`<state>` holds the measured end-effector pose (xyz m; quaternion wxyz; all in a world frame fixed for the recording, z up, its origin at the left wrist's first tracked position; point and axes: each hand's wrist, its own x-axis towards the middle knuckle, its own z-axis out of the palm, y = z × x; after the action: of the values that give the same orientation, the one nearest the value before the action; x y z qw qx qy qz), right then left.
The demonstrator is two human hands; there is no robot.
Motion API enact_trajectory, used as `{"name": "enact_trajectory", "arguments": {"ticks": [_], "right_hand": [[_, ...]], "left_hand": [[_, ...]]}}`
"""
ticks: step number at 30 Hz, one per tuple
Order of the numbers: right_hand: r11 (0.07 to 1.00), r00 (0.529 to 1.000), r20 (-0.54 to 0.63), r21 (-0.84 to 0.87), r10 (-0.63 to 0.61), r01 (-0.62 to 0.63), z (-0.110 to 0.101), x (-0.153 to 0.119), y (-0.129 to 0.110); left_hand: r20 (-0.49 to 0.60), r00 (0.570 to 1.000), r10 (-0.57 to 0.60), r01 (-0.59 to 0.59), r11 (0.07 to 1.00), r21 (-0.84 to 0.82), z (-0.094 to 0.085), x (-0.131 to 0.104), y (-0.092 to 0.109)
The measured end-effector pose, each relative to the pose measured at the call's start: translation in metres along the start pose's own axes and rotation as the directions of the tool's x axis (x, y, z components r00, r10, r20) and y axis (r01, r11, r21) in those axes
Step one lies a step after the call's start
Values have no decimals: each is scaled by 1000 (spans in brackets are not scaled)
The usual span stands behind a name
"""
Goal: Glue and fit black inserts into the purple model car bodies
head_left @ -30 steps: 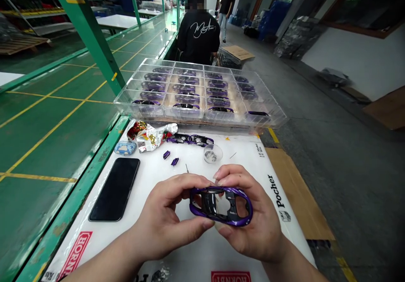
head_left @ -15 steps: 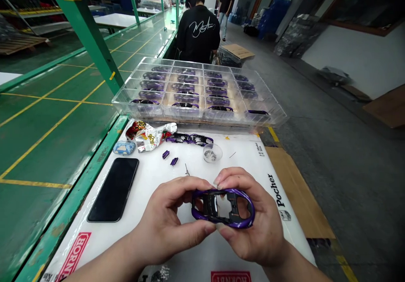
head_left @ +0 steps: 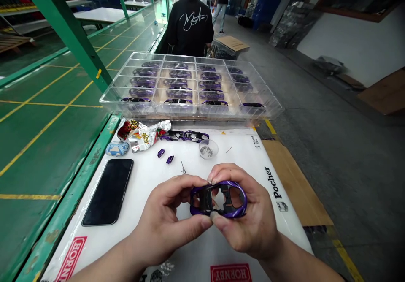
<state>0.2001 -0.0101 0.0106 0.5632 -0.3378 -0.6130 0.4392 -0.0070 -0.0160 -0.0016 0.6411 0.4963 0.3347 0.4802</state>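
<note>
Between my hands is a purple and black model car body shell [head_left: 232,214], an oval frame with openings through its middle. My left hand [head_left: 172,214] pinches its left end with thumb below and fingers above. Around the right end, my right hand [head_left: 249,218] is closed, its thumb at the near edge and fingers on the far edge. Just beyond the hands lies a thin metal tool [head_left: 183,169], partly hidden by my left fingers. Two small purple parts [head_left: 165,156] rest behind it. More purple car shells [head_left: 185,136] lie farther back beside a clear round dish [head_left: 208,150] of tiny pieces.
A clear compartment tray [head_left: 190,112] of purple shells spans the far table edge. At left are a phone [head_left: 108,192], a blue and white object [head_left: 117,148] and a crumpled wrapper [head_left: 144,136]. A green post [head_left: 68,37] rises beside the line. A person in black [head_left: 190,22] sits beyond.
The car shell has tilted slightly, its right end rising, and both hands have moved a little up and left in view with it. The whole scene has shifted left. Both hands keep their hold.
</note>
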Motion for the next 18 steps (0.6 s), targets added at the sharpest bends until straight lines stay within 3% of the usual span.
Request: {"name": "enact_trajectory", "arguments": {"ticks": [6, 10, 13, 18], "right_hand": [[989, 994, 30, 100, 103, -106, -11, 2, 8], [1000, 997, 77, -16, 12, -11, -26, 3, 11], [995, 994, 95, -79, -52, 60, -31, 5, 15], [987, 993, -12, -111, -120, 118, -27, 7, 16]], "left_hand": [[-40, 994, -100, 97, 993, -69, 0, 5, 4], [-38, 986, -162, 154, 976, -151, -3, 8, 7], [19, 976, -217, 215, 947, -240, -4, 11, 8], [164, 942, -294, 334, 877, -345, -2, 15, 5]]}}
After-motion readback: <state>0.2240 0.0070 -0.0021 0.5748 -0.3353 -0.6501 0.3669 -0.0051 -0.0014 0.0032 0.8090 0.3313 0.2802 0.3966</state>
